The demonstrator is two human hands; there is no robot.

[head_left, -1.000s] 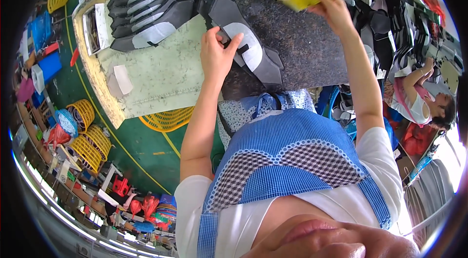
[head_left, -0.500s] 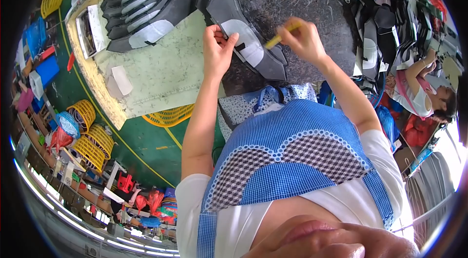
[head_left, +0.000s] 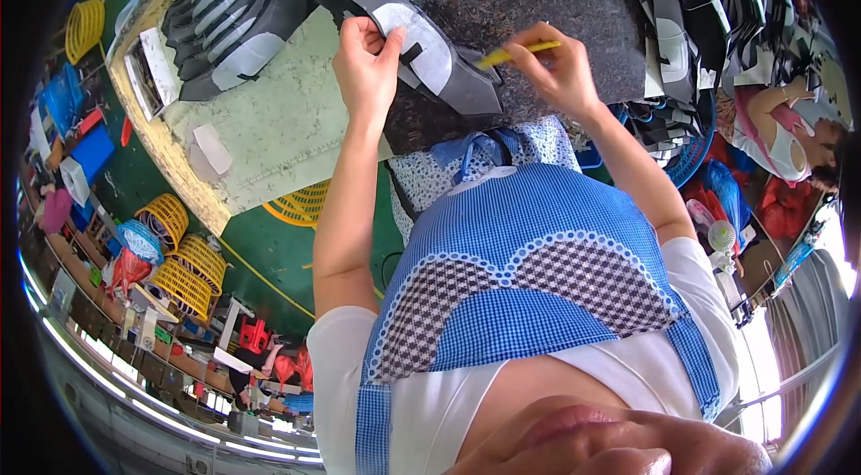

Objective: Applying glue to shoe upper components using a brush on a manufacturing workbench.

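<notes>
My left hand (head_left: 366, 71) pinches the left edge of a dark grey, curved shoe-upper piece (head_left: 471, 91) between thumb and fingers. The piece has a light grey patch and a small black tab, and lies slanted over another dark piece. In my right hand (head_left: 563, 76) is a slim yellow-handled tool (head_left: 535, 49), its kind unclear. The tool's tip points left, at the right edge of the pieces; whether it touches cannot be made out.
A dark work mat (head_left: 574, 0) lies under the pieces on a pale worktable (head_left: 278, 116). Overlapped similar pieces (head_left: 238, 17) lie at the left, beside a small white box (head_left: 157, 71). More dark pieces (head_left: 673, 35) are heaped at the right, where another person (head_left: 780, 134) sits.
The view has shifted, so table and pieces appear farther left and higher. The yellow tool has tilted flatter, its tip now at the pieces' right edge. My left hand keeps its pinch.
</notes>
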